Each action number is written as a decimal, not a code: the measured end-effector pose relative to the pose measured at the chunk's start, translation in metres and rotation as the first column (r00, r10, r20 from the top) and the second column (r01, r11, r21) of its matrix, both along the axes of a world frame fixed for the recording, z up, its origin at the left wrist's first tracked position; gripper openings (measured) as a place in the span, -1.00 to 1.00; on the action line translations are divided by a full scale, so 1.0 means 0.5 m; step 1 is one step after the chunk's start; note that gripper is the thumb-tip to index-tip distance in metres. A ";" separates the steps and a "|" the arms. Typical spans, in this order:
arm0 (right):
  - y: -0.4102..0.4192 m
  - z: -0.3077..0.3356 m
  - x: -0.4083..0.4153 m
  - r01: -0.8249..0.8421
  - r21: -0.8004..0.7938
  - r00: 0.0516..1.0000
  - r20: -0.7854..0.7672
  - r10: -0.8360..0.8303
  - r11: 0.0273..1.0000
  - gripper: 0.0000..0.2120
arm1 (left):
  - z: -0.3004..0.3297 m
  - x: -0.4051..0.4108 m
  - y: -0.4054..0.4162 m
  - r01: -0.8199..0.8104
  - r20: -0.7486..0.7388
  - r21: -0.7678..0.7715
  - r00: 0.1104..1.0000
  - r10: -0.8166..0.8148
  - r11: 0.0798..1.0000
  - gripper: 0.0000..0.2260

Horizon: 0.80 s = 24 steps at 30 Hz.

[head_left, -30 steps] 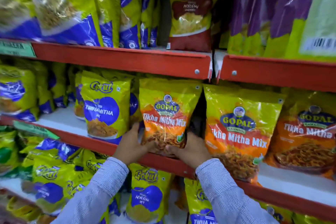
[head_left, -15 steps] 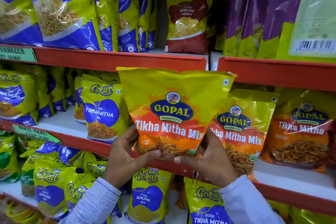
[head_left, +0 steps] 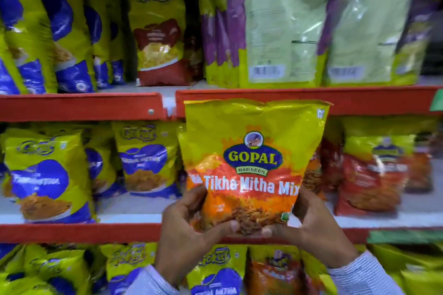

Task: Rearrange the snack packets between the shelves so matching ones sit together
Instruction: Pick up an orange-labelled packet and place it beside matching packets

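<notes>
I hold a yellow and orange Gopal Tikha Mitha Mix packet (head_left: 251, 151) upright in front of the middle shelf. My left hand (head_left: 184, 232) grips its lower left corner and my right hand (head_left: 309, 227) grips its lower right corner. The packet's top reaches the red lip of the upper shelf (head_left: 359, 100). Matching orange Gopal packets (head_left: 374, 175) stand on the middle shelf to the right, partly hidden behind the held packet. Yellow and blue Gokul packets (head_left: 48, 175) stand on the same shelf to the left.
The upper shelf carries blue Gokul packets (head_left: 62, 38), a red and yellow packet (head_left: 160, 38) and tall purple and pale green packets (head_left: 282, 21). The lower shelf holds blue Gokul packets (head_left: 215, 273) and an orange packet (head_left: 273, 273). A red shelf edge (head_left: 79, 232) runs below my hands.
Both hands lifted the Gopal packet off the middle shelf, toward me and to the right. The view swung right and up, so the shelves shifted left.
</notes>
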State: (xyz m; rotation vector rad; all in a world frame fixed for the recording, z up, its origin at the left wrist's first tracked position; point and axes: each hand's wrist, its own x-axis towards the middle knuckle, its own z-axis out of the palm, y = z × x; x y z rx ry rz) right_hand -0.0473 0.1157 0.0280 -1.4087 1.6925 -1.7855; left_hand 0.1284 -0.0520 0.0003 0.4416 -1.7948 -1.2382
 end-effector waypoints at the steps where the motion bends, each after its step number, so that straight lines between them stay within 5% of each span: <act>1: 0.026 -0.005 -0.029 0.024 0.009 1.000 0.012 -0.024 1.000 -0.27 | -0.009 -0.039 0.019 0.021 0.013 0.014 1.000 -0.022 1.000 -0.26; 11: 0.104 -0.057 -0.292 0.123 0.118 0.992 0.009 -0.125 0.985 -0.37 | -0.057 -0.326 0.106 0.063 0.134 0.063 0.989 -0.071 0.996 -0.33; 18: 0.099 -0.118 -0.364 0.111 0.252 0.991 0.043 -0.126 0.961 -0.30 | -0.098 -0.369 0.100 0.025 0.293 0.062 0.955 -0.042 0.998 -0.39; 22: 0.116 -0.106 -0.359 0.075 0.190 0.986 0.132 -0.101 0.979 -0.26 | -0.067 -0.351 0.109 -0.034 0.325 -0.137 0.942 0.078 0.990 -0.30; 24: 0.124 -0.076 -0.345 0.267 0.054 0.962 0.039 -0.270 0.962 -0.31 | -0.031 -0.344 0.119 -0.179 0.238 -0.288 0.938 0.251 0.941 -0.17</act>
